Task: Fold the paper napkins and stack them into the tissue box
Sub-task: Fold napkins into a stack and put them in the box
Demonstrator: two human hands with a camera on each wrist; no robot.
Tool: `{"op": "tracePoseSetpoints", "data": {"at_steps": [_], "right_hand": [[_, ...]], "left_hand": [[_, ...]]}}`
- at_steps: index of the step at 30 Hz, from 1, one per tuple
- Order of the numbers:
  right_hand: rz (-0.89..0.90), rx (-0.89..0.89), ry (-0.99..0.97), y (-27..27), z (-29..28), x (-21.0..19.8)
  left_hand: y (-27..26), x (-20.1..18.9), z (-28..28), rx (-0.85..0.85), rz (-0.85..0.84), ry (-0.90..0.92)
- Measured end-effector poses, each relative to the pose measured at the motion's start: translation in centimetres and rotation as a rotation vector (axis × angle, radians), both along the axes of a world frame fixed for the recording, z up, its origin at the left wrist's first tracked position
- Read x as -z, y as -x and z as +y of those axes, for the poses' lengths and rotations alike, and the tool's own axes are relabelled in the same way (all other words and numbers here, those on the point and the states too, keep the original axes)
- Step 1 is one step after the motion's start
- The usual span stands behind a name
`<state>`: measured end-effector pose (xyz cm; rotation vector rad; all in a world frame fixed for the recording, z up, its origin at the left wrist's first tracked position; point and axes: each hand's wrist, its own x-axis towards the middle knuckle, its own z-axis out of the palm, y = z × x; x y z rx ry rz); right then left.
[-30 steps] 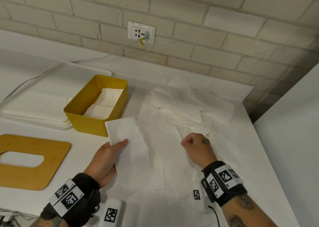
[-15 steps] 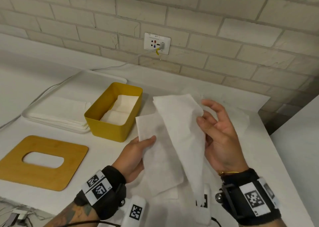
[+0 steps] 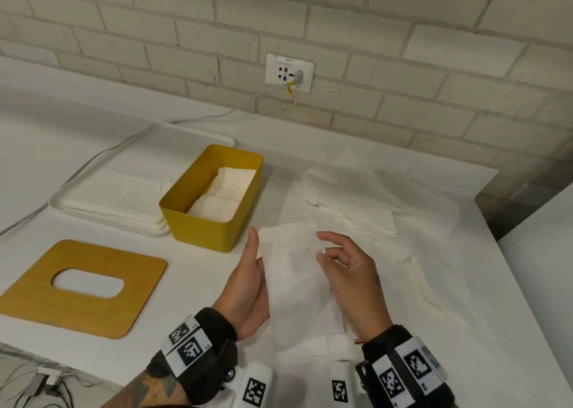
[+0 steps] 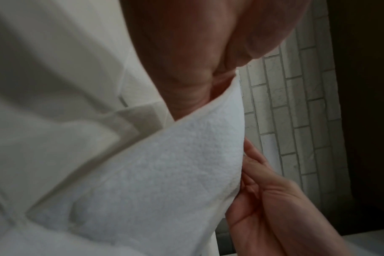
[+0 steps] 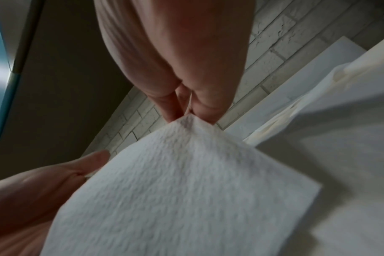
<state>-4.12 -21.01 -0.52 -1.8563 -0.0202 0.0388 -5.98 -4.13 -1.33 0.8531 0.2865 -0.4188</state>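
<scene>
My right hand pinches the napkin corner; my left hand grips its other edge. I should align edges squarely, then crease.

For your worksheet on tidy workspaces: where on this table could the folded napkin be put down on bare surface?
Bare table lies between the wooden lid, yellow box and left hand. Right of the box, loose napkins crowd the surface.

box on surface, folded napkins in it | tray left of box | lid before tray | loose napkins right of box | socket on wall behind
</scene>
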Motion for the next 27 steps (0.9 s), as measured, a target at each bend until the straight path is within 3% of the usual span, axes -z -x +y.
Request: {"op": "tracePoseSetpoints", "data": {"at_steps": [6, 9, 13, 19, 24, 27], "right_hand": [[0.062, -0.022, 0.009, 0.2, 0.3, 0.1], [0.134, -0.071, -0.042, 0.7, 0.3, -0.7], [0.190, -0.185, 0.039, 1.1, 0.4, -0.7], [0.221, -0.209, 0.061, 1.0, 0.3, 0.7], [0.332, -0.386, 0.184, 0.4, -2.6, 0.6], [0.202, -0.223, 0.399, -2.2, -6.0, -0.9]], "left_hand": [[0.2, 0.1, -0.2, 0.000, -0.011, -0.164], [0.0, 0.2, 0.2, -0.045, -0.020, -0.162], [-0.3, -0.1, 1.4, -0.145, -0.045, -0.140], [-0.2, 0.2, 1.7, -0.099, -0.083, -0.229], [-0.1, 0.3, 2.9, -0.231, -0.046, -0.193], [0.0, 0.1, 3.3, -0.310, -0.012, -0.138]]}}
